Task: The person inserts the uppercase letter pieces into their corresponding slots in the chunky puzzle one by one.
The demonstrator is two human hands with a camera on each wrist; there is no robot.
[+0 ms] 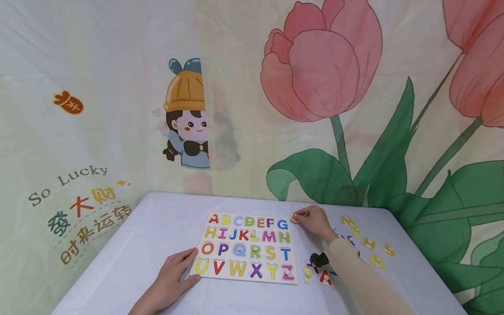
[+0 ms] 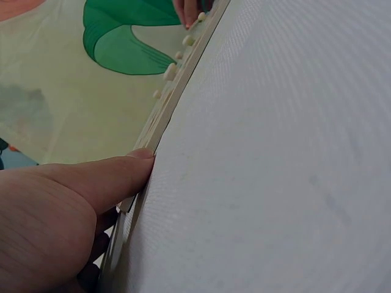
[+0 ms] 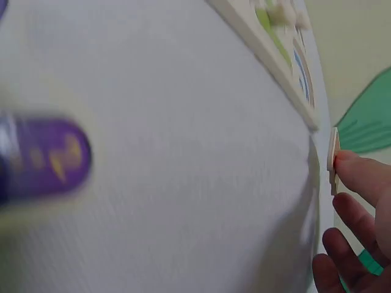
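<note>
A wooden alphabet puzzle board with rows of coloured letters lies on the white table. My left hand rests at its lower left corner, fingers along the left edge and thumb against the rim. Just off the board's upper right corner, my right hand pinches an orange letter piece between thumb and fingers. In the right wrist view the piece is seen edge-on, so its letter is hidden. Small knobs stand up from the board.
Loose letter pieces lie right of the board, among them a yellow M, a yellow S and a red A. The right sleeve covers some of them. A printed cloth hangs behind the table.
</note>
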